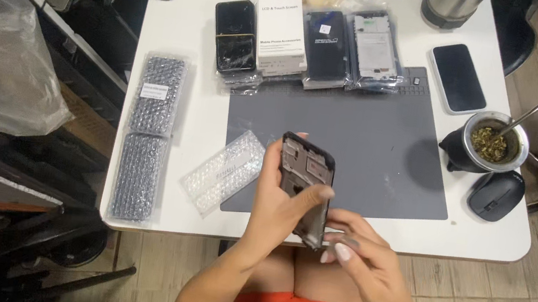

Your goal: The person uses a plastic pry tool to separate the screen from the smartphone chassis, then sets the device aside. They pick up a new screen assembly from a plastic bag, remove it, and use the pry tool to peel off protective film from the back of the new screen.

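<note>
Both hands grip one phone frame (pixel 306 187): left hand (pixel 279 204) wraps its edges, right hand (pixel 363 253) fingers pinch the bottom. It looks light, thin and fragile, best held by its rims.

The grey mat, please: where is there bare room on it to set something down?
Most of the grey mat is bare, from the held phone frame across to the cup and mouse. Its back edge is crowded with bagged phone parts.

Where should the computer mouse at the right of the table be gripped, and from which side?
Probably from above, fingers on its two long flanks. The dark mouse lies flat near the table's right edge with its domed back up; its sides look bare, though the gourd cup sits close behind it, so coming from the near edge seems safest.
</note>
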